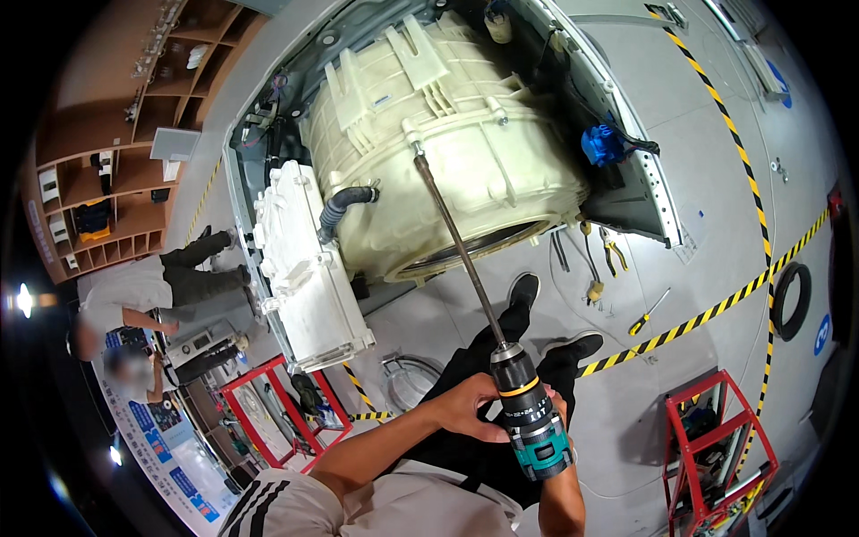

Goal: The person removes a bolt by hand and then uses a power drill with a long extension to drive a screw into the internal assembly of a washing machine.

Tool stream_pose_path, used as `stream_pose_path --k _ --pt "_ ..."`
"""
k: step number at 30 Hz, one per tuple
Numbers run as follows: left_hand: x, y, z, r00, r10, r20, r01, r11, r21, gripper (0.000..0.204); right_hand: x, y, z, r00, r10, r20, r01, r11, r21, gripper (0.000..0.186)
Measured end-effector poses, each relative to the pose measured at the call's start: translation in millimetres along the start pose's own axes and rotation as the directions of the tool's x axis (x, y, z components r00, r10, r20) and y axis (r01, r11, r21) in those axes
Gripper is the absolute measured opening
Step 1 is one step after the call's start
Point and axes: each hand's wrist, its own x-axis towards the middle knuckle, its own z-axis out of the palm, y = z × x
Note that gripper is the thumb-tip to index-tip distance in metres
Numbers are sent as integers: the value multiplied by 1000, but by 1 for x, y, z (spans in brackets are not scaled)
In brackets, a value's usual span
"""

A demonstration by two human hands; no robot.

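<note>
Cordless drill [530,413], black with a teal body and a yellow ring behind its chuck, sits low in the view just above the person's lap, gripped in both hands. Its long axis runs on a diagonal, from the teal body at lower right up and to the left, and a long thin extension shaft [456,240] carries that same line onward, well away from the drill, to a fastener point on the ribbed side of the cream plastic washer tub [447,134]. The shaft's tip meets the tub near a small boss on its upper wall; whether it is seated on a screw head there is too small to tell. The left hand [467,407] is wrapped around the front of the drill below the chuck, fingers curled on it. The right hand [557,438] is mostly hidden behind the teal body, and appears clenched on the handle. The tub lies on its side within the opened grey cabinet frame [658,192]. The person's black shoes [523,288] rest on the grey floor beneath the shaft, and pliers and a screwdriver [649,313] lie to the right, near yellow-and-black floor tape [716,309].
</note>
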Motion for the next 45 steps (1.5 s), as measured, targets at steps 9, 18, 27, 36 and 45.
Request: stream_pose_path --k 9,18,27,36,45 --pt "-3 1 -3 1000 16 13 -16 1000 9 55 0 1 9 1000 -1 -11 2 994 105 16" --pt "-5 2 -9 1000 -11 29 10 999 35 55 3 7 17 1000 -10 -19 13 985 170 17" --pt "-11 5 -10 1000 -12 10 11 995 95 52 -23 42 34 990 134 40 -140 944 300 17" --pt "-13 9 -13 1000 -22 1 22 986 166 50 -13 19 31 999 -38 35 35 996 85 23" --pt "-17 11 -12 996 -86 24 82 988 128 54 -21 20 40 986 152 63 -163 956 243 25"
